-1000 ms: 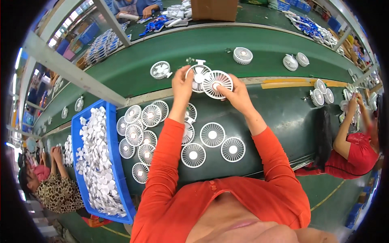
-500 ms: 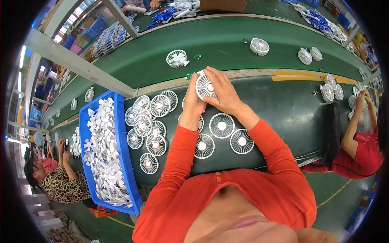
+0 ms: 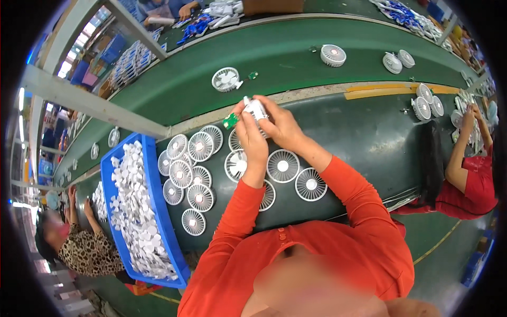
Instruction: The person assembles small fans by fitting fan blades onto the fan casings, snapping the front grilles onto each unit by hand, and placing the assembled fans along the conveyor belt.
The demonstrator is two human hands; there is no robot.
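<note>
While the left hand [image 3: 253, 140] and right hand [image 3: 285, 127] grasp a white fan housing [image 3: 257, 110] between them, it sits side-on and tilted, its small stem [image 3: 246, 100] pointing away from the wrists; a green circuit board [image 3: 231, 121] lies left, nearer the left hand.

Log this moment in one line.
left hand: holding fan | right hand: holding fan | board: green, at fan's left | grilles: on bench | blue bin: holds white blades
</note>
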